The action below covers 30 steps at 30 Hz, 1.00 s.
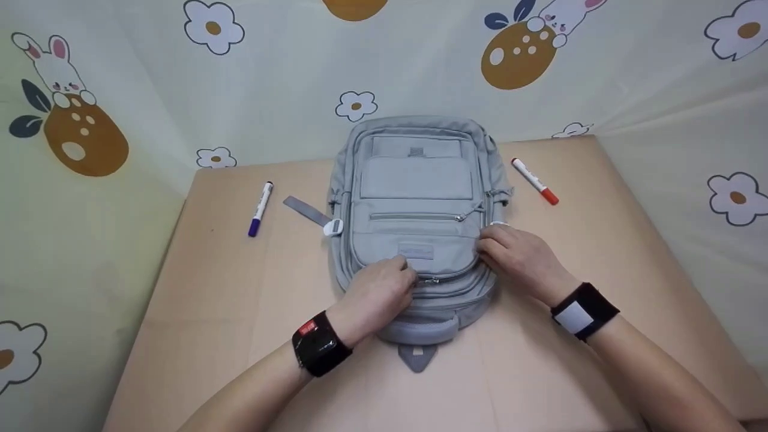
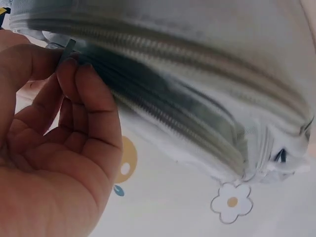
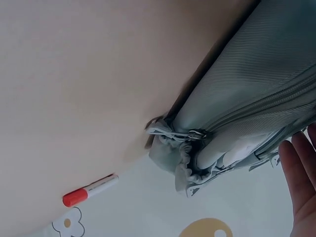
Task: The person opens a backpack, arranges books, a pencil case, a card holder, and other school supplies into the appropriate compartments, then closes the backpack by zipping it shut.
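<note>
A grey backpack (image 1: 416,179) lies front side up on the tabletop, its carry handle toward me. At its lower front, my left hand (image 1: 378,294) has curled fingers by the curved zip. The left wrist view shows the left thumb and fingers (image 2: 101,108) pinching a small zip pull (image 2: 68,49) beside a parted zip (image 2: 163,49), with the pocket gaping. My right hand (image 1: 528,264) grips the bag's right edge with bent fingers. In the right wrist view only some right fingers (image 3: 298,170) show at the border, against the bag's side; their tips are partly hidden.
A blue-capped marker (image 1: 260,210) lies left of the backpack, and a red-capped marker (image 1: 535,181) lies to its right. A grey strap (image 1: 305,210) sticks out on the left. Behind the brown tabletop (image 1: 228,288) hangs a patterned cloth (image 1: 282,78).
</note>
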Motion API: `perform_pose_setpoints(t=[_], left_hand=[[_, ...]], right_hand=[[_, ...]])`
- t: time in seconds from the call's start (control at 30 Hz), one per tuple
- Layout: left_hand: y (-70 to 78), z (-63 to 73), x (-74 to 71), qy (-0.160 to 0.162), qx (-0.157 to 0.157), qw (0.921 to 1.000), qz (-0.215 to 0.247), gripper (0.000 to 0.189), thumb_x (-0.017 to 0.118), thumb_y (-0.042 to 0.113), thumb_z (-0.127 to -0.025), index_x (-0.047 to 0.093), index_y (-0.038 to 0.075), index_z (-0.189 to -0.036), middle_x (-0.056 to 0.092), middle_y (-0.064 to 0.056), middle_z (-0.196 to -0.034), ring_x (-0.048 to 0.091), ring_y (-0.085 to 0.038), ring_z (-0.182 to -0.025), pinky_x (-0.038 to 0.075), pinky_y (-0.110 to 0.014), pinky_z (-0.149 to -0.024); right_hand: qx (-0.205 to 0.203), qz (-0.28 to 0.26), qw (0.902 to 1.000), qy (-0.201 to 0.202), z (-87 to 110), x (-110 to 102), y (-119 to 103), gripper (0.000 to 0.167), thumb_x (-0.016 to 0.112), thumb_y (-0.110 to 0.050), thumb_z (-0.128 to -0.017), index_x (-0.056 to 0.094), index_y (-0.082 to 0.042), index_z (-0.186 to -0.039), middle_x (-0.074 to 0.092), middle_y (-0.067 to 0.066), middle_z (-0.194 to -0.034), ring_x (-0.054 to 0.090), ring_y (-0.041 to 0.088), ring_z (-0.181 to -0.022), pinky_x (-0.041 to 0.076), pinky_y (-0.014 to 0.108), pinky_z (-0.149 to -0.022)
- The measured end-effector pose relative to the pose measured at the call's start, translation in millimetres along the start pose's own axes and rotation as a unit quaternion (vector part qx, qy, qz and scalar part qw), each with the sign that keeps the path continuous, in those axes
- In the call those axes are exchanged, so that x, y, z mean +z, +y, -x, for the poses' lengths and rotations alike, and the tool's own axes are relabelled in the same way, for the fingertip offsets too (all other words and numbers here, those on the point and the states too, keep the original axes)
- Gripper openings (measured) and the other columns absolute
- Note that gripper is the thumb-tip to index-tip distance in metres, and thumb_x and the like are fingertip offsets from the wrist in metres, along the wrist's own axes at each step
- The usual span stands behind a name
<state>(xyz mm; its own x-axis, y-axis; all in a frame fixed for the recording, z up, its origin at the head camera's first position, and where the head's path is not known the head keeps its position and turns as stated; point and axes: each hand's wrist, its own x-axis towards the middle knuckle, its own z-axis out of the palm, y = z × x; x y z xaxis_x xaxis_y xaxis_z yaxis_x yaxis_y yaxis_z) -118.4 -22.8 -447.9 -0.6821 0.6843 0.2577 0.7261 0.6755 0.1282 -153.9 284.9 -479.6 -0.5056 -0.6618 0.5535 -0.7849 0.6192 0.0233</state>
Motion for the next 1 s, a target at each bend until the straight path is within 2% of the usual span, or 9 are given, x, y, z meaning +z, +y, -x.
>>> perform_pose_setpoints(t=[0.2, 0.33, 0.47, 0.57, 0.8, 1.0], left_hand=[[0.7, -3.2, 4.4, -0.029, -0.023, 0.9990, 0.023, 0.008, 0.070, 0.021, -0.095, 0.069, 0.014, -0.092, 0.058, 0.003, -0.086, 0.058, -0.015, -0.073, 0.050, -0.031, -0.062], [1.3, -4.7, 5.2, -0.034, -0.030, 0.9985, 0.029, 0.013, 0.069, 0.029, -0.098, 0.069, 0.016, -0.094, 0.059, 0.005, -0.086, 0.057, -0.014, -0.074, 0.048, -0.030, -0.061], [2.3, -6.1, 6.7, -0.030, -0.028, 0.9989, 0.021, 0.013, 0.067, 0.028, -0.100, 0.070, 0.016, -0.093, 0.059, 0.005, -0.085, 0.058, -0.014, -0.073, 0.049, -0.030, -0.060], [2.8, -6.1, 7.8, -0.019, -0.025, 0.9994, 0.015, 0.014, 0.066, 0.027, -0.100, 0.071, 0.016, -0.093, 0.059, 0.004, -0.084, 0.058, -0.013, -0.072, 0.049, -0.029, -0.059], [3.3, -5.5, 10.0, 0.015, -0.018, 0.9997, 0.004, 0.016, 0.067, 0.029, -0.100, 0.070, 0.016, -0.089, 0.057, 0.005, -0.080, 0.056, -0.013, -0.068, 0.045, -0.029, -0.054], [2.0, -4.7, 10.7, 0.016, -0.016, 0.9997, 0.000, 0.016, 0.066, 0.029, -0.100, 0.070, 0.017, -0.090, 0.056, 0.005, -0.081, 0.057, -0.014, -0.070, 0.044, -0.029, -0.054]], right_hand=[[0.007, -0.010, 0.9999, 0.001, 0.0, -2, -5, 0.017, 0.073, -0.005, -0.089, 0.067, -0.005, -0.105, 0.065, 0.009, -0.107, 0.063, 0.028, -0.100, 0.055, 0.043, -0.085], [0.003, -0.023, 0.9997, -0.001, -4.9, -6, -16, 0.022, 0.078, -0.013, -0.087, 0.068, -0.008, -0.106, 0.065, 0.006, -0.107, 0.063, 0.026, -0.100, 0.053, 0.042, -0.086], [-0.029, -0.033, 0.9990, 0.008, -15.1, -5, -33, 0.029, 0.084, -0.016, -0.082, 0.069, -0.009, -0.106, 0.065, 0.004, -0.106, 0.062, 0.025, -0.098, 0.053, 0.041, -0.083], [-0.050, -0.019, 0.9985, 0.002, -24.5, -1, -43, 0.029, 0.085, -0.018, -0.081, 0.069, -0.010, -0.104, 0.065, 0.004, -0.104, 0.062, 0.025, -0.097, 0.053, 0.042, -0.082], [-0.026, 0.031, 0.9979, -0.052, -34.3, 7, -51, 0.020, 0.081, -0.016, -0.084, 0.066, -0.010, -0.096, 0.063, 0.004, -0.098, 0.059, 0.025, -0.092, 0.049, 0.040, -0.074], [-0.028, 0.020, 0.9987, -0.036, -30.4, 11, -51, 0.014, 0.080, -0.015, -0.087, 0.068, -0.011, -0.092, 0.064, 0.003, -0.089, 0.059, 0.023, -0.080, 0.049, 0.036, -0.066]])
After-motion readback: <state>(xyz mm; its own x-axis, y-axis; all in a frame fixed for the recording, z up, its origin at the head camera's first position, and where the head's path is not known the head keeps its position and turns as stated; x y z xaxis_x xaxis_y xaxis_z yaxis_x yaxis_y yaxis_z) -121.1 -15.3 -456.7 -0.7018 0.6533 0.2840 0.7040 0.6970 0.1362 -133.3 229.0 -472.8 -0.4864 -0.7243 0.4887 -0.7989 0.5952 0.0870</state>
